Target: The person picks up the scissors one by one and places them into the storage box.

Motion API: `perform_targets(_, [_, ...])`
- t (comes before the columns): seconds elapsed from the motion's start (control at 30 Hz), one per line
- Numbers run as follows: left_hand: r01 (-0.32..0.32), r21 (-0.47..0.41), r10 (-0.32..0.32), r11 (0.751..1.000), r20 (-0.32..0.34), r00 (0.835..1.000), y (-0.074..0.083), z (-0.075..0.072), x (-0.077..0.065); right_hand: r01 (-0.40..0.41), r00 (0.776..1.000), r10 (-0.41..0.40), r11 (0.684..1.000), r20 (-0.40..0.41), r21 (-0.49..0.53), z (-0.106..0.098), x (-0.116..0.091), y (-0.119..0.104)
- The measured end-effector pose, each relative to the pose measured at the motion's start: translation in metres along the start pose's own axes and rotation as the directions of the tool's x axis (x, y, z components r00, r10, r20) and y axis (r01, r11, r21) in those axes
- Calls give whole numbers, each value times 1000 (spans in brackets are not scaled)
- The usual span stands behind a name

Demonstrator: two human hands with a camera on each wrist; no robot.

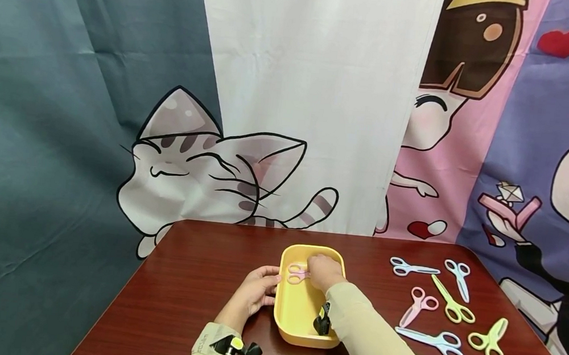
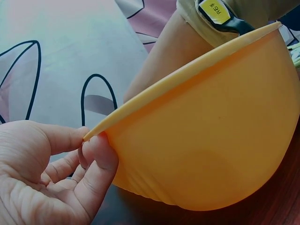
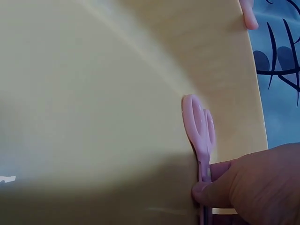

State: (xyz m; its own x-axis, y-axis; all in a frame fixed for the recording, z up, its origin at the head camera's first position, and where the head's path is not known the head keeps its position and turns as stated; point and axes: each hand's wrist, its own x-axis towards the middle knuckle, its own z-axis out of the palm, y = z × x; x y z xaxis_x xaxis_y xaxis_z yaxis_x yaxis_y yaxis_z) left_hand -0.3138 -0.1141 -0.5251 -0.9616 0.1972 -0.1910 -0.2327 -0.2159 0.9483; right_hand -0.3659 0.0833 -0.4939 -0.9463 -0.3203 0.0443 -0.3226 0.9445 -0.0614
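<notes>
A yellow rectangular tub (image 1: 296, 321) stands on the dark red table. My left hand (image 1: 256, 290) pinches its left rim between thumb and fingers, plainly seen in the left wrist view, where the tub's outer wall (image 2: 206, 122) fills the right side. Inside the tub, near its far end, my right hand (image 1: 325, 272) holds pink scissors (image 1: 297, 274) by the blades. In the right wrist view, the thumb and fingers of that hand (image 3: 262, 183) pinch the pink scissors (image 3: 200, 131), whose handle loops point away from the hand, close to the tub's wall.
On the table's right side lie several scissors: blue ones (image 1: 412, 268) at the back, another blue pair (image 1: 462, 283), green ones (image 1: 452, 302), a pink pair (image 1: 417, 309), large blue ones (image 1: 433, 339) and green ones (image 1: 492, 341). A printed curtain (image 1: 313, 89) hangs behind the table.
</notes>
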Motion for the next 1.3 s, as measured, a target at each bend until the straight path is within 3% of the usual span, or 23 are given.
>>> perform_targets(0.3, [-3,-10,3,1000,12,1000,-1,-1,2,-29,999,29,1000,18,-1,-5,0,-2])
perform_targets(0.47, [-3,-15,4,1000,17,1000,-4,-3,5,15,1000,-15,1000,7,4,-11,0,1])
perform_targets(0.7, [-6,-7,6,1000,8,1000,-6,-4,6,108,992,-94,977,-80,185,-26,5,17])
perform_targets(1.03, [-20,-11,21,1000,20,1000,-8,-4,6,102,987,-40,906,-156,412,-49,-3,84])
perform_targets(1.3, [-6,-13,6,1000,10,1000,-6,-3,5,20,986,50,908,-156,419,-44,-27,158])
